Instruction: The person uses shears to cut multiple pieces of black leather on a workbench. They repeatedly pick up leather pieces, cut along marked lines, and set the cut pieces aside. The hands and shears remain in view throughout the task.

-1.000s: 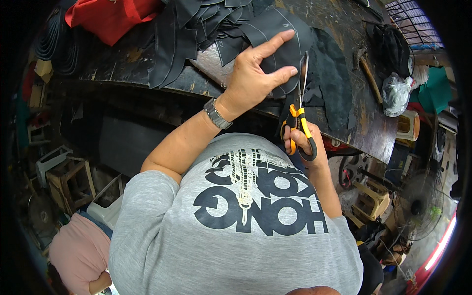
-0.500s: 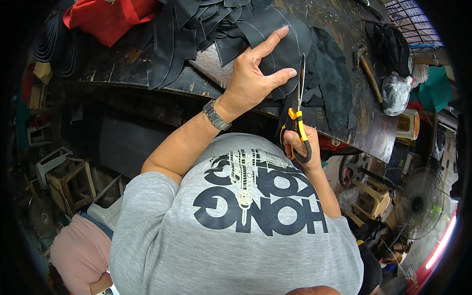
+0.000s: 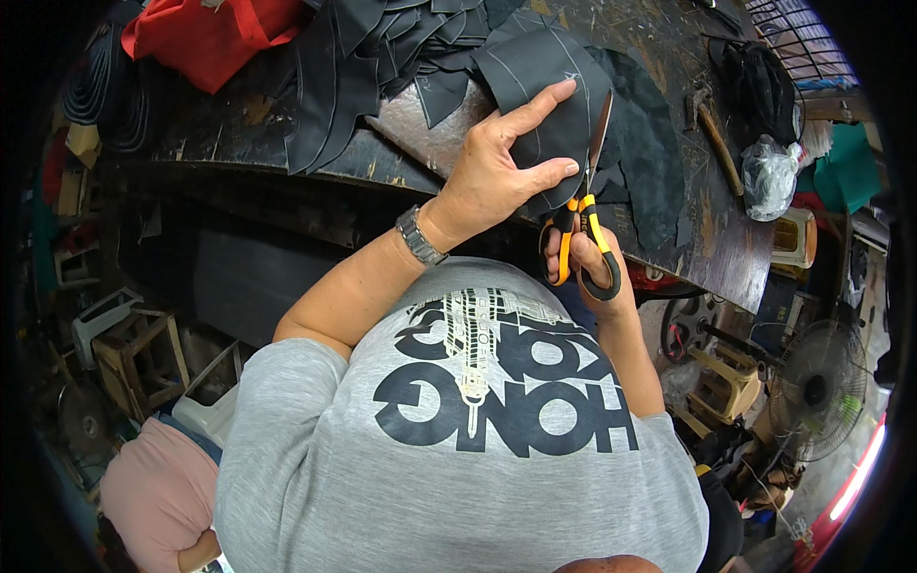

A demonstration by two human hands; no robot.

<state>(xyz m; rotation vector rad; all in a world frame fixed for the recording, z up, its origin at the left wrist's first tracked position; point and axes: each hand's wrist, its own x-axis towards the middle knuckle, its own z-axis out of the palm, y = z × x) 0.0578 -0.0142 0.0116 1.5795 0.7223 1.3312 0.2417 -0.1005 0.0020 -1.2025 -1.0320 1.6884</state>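
Observation:
My left hand point(image 3: 506, 158) holds a black leather piece point(image 3: 540, 62) marked with pale lines. Its index finger and thumb are stretched over the top face; the other fingers are hidden. In my right hand point(image 3: 597, 263) is a pair of scissors point(image 3: 589, 212) with orange, yellow and black handles. Their blades point away from me, along the right edge of the leather piece and close to my left thumb. The handles stand somewhat apart. Just right of the blades, a dark leather sheet point(image 3: 654, 158) lies on the worn black table point(image 3: 229, 153).
A heap of black cut pieces point(image 3: 334, 105) and a red cloth point(image 3: 205, 43) lie at the far left of the table. Toward the right edge are a hammer point(image 3: 718, 148) and a clear plastic bag point(image 3: 770, 180). A person in pink point(image 3: 158, 492) is behind on the left.
The scissors' handles have spread apart and the blades have opened. The right hand has shifted slightly right. The left hand and the leather piece have moved a little right and turned slightly.

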